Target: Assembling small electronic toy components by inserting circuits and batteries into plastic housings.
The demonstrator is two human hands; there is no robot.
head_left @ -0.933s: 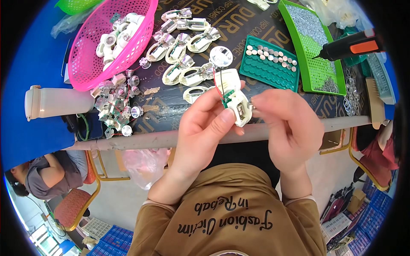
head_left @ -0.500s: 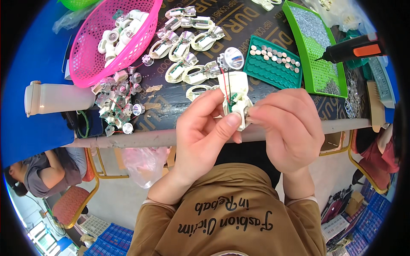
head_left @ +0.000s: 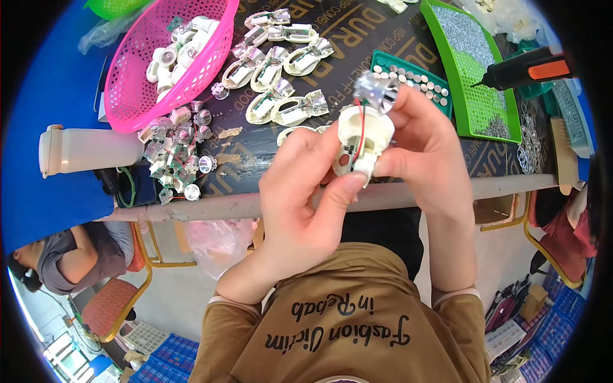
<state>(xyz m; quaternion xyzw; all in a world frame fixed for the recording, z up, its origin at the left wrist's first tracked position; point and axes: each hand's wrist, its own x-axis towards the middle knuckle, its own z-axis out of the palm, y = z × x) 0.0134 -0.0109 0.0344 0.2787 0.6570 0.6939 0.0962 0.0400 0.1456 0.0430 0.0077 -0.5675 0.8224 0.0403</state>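
Between my hands is a cream-white plastic lamp housing [head_left: 375, 129], its hollow side facing up. A red wire runs inside it, up to a shiny reflector [head_left: 383, 96] at its far end. My left hand [head_left: 294, 201] pinches the near left part of the housing, thumb on top. With its thumb along the near right edge, my right hand [head_left: 424, 143] grips the other side, and its raised fingers are at the reflector. Several similar housings with reflectors [head_left: 306, 57] lie on the dark table [head_left: 255, 153] beyond my hands.
Left are a pink basket [head_left: 121, 83] of white parts, a heap of reflectors with circuit boards [head_left: 179, 150] and a whitish bottle [head_left: 89, 150]. Right are a teal tray [head_left: 382, 60] of round metal discs, a green tray [head_left: 472, 115] of small metal parts and a black-orange screwdriver [head_left: 527, 70].
My right hand has moved up and forward, its fingers now at the reflector. The reflector has shifted right, and the housing has turned to show more of its hollow inside.
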